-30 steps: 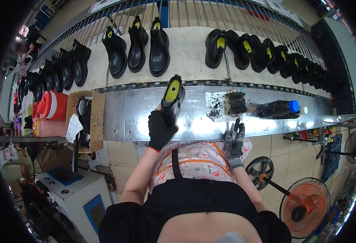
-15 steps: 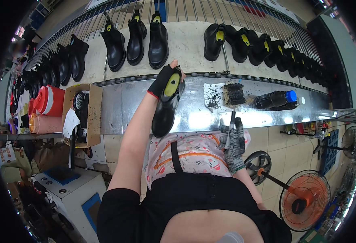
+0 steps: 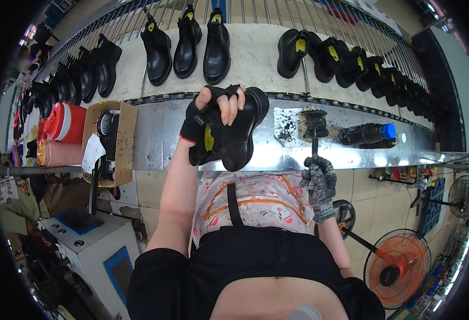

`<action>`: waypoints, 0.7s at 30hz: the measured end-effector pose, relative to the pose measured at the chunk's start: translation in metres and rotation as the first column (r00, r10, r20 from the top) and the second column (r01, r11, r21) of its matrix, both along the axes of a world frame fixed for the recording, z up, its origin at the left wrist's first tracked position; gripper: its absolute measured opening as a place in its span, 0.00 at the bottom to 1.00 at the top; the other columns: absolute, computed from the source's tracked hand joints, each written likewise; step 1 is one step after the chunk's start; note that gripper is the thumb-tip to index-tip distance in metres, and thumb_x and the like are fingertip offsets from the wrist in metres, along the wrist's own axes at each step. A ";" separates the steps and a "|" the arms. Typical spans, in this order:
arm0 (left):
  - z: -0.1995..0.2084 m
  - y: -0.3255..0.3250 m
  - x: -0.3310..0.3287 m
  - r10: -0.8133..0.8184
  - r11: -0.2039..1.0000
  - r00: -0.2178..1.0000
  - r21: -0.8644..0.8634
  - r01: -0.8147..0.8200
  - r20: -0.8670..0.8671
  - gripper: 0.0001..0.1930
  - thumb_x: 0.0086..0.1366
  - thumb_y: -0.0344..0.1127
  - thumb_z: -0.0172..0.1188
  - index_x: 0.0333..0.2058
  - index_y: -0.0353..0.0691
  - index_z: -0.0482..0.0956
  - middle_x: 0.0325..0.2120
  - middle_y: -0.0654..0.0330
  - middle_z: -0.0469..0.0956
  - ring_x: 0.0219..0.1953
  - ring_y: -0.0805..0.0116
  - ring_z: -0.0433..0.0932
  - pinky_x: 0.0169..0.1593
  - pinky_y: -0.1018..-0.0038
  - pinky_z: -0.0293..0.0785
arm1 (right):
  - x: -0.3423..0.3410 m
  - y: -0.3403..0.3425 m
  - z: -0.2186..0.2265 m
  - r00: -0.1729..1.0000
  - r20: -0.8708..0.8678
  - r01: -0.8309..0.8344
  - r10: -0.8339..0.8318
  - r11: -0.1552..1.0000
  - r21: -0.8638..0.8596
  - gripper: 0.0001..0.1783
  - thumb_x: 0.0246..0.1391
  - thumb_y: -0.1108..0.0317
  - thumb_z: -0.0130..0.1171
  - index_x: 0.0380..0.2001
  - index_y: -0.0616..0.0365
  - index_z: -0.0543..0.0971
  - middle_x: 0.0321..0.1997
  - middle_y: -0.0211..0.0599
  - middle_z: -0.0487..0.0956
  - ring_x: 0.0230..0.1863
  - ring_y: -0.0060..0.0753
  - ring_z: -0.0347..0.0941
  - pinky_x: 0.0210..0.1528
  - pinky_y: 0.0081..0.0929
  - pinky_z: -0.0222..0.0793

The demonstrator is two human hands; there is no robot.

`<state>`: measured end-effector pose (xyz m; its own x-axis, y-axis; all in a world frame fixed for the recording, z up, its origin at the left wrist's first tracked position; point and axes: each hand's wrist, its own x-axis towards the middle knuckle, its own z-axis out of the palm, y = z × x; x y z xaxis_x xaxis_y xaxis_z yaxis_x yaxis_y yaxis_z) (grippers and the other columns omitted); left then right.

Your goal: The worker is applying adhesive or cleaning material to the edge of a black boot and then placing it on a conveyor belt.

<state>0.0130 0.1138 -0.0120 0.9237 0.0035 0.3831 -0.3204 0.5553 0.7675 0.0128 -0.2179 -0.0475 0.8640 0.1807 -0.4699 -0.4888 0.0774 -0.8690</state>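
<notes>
1. Black boot (image 3: 240, 141) hangs tilted above the near side of the metal worktop (image 3: 160, 140), the left hand's (image 3: 212, 113) grip wrapped around it
2. Right hand's (image 3: 320, 184) grip pinches a slim dark tool (image 3: 314, 147), its tip at a dark block (image 3: 313, 124)
3. A stretch of worktop separates boot from cardboard box (image 3: 125, 146)
4. Other boots (image 3: 217, 53) line the pale surface (image 3: 258, 61) beyond

On the long grey metal table (image 3: 160, 141), a brown cardboard box (image 3: 126, 154) stands at the left, a red-and-white plastic jug (image 3: 64, 127) left of it. A smooth black boot (image 3: 233, 140) is in the left hand (image 3: 214, 111), over the middle. Rightward come a stained white sheet (image 3: 285, 134), a dark rough block (image 3: 313, 124) at its right side, the right hand (image 3: 320, 184) before the block, then a dark, blue-capped plastic bottle (image 3: 360, 134). Behind, black boots (image 3: 217, 53) line a whitish flat belt (image 3: 250, 58).
</notes>
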 end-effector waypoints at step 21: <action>-0.001 -0.008 0.005 -0.055 0.998 0.998 0.003 0.055 -0.032 0.39 0.65 0.66 0.31 0.09 0.39 0.67 0.11 0.61 0.67 0.32 0.65 0.63 0.54 0.69 0.52 | 0.058 0.062 0.117 0.040 0.426 -0.285 0.904 0.419 -0.862 0.29 0.38 0.48 0.65 0.49 0.37 0.77 0.46 0.34 0.76 0.45 0.38 0.73 0.45 0.33 0.68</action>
